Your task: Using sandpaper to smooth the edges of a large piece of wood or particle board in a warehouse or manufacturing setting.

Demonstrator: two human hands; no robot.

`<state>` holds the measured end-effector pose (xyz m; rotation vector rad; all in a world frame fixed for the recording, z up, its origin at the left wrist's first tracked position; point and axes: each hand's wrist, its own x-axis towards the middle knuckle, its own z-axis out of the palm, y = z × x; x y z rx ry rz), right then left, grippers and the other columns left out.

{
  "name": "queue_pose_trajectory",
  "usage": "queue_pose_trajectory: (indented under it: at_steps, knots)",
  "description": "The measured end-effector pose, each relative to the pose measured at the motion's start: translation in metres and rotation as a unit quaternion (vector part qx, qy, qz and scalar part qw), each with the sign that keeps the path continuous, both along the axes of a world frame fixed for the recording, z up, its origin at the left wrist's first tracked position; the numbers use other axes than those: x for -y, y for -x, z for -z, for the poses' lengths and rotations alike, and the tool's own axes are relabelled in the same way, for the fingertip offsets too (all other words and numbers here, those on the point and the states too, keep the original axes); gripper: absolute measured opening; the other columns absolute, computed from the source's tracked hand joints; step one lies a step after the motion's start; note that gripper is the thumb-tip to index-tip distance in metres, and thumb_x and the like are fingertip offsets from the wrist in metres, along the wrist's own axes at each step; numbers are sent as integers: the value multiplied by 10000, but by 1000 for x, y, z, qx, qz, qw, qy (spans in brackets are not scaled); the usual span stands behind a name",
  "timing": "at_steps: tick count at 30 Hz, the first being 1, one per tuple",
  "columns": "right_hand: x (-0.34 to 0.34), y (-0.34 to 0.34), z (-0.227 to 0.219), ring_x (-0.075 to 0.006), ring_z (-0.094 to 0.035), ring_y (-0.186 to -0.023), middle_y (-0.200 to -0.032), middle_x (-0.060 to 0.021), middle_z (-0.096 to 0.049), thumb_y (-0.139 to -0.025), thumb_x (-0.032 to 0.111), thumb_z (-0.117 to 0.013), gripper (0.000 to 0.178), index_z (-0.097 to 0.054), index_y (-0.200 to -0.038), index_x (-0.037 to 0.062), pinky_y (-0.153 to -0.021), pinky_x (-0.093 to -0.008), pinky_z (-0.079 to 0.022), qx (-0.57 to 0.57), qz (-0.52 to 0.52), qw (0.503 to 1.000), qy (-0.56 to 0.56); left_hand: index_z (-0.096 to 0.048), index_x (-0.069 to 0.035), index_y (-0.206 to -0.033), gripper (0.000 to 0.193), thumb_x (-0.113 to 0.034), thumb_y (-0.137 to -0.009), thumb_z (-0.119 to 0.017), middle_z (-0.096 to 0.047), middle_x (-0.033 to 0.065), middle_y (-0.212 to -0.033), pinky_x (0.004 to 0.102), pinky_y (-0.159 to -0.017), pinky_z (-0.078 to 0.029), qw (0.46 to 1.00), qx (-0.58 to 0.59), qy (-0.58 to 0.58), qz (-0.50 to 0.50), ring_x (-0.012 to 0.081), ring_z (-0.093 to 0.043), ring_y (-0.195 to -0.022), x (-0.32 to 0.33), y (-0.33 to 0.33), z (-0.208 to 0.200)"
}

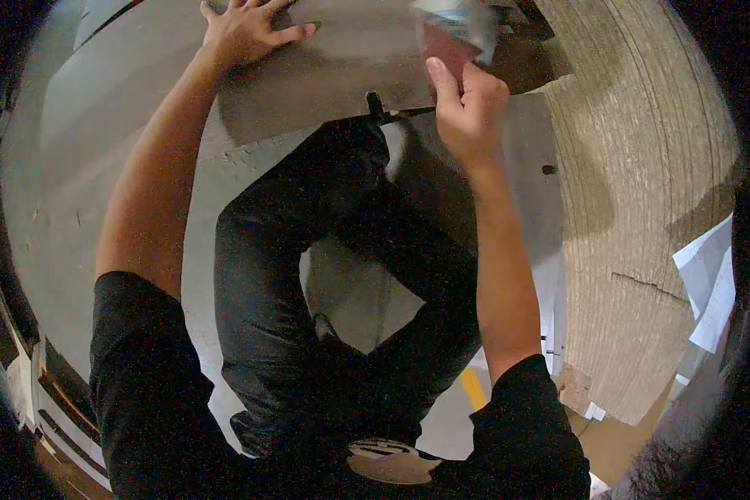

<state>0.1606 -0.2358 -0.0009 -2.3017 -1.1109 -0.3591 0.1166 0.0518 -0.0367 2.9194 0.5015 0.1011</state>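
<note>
Red sheet (448,48) sat gripped by the right fingers (443,81) over the right side of the board (333,79), left fingers (295,34) spread open, and I feared a slack pinch could let it slip.

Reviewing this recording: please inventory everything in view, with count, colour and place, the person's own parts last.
Reddish-brown sheet: one, reddish-brown, in the right hand
Blurred object: one or more, whitish and blue, beyond the sheet; kind unclear
Brown panel: one, brown, top centre
Small black part: one, black, near the panel's lower edge
Grey surface: one, grey, left side
Wood-grain boards: count unclear, tan, right side
Papers: at least two, white, far right
Strip: one, yellow, lower right of centre
Left grip: one bare hand, fingers spread, over the panel
Right grip: one bare hand, pinching the sheet
Forearms: two, bare
Sleeves: two, black
Trousers: one pair, black, centre
</note>
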Motion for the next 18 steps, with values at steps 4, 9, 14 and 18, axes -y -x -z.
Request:
queue_pose_trajectory:
  at_steps: [4,9,14,18]
  knots:
    - [-4,14,55,-452,-680,-747,-949,-254,-705,-973,472,-620,486,-653,-1148,20,-644,-559,-534,-26,1,988,150,-362,-347,-1588,877,-819,-859,-484,-252,114,-1687,778,-1154,-82,1000,18,-7,9,435,-134,-1555,5,3,4]
    - [-6,42,70,-472,-682,-939,-890,-264,-703,-953,534,-644,598,-592,-1205,-5,-815,-533,-569,-163,28,942,291,-358,-349,-1588,869,-816,-865,-477,-260,109,-1685,792,-1145,-86,1000,3,-5,5,438,-134,-1555,3,-3,6]
    - [-6,36,135,-300,-704,-587,-749,-206,-701,-962,429,-703,512,-579,-1190,-13,-583,-430,-577,-256,39,965,43,-379,-347,-1578,865,-821,-861,-478,-265,113,-1683,793,-1141,-95,1000,8,-15,-1,441,-140,-1552,-4,-9,7]
    - [-6,30,171,-195,-641,-459,-677,-142,-683,-978,319,-709,387,-600,-1105,-31,-455,-339,-526,-308,10,939,-150,-384,-348,-1575,860,-822,-864,-473,-267,120,-1681,796,-1138,-94,999,26,-14,17,438,-143,-1552,4,-16,5]
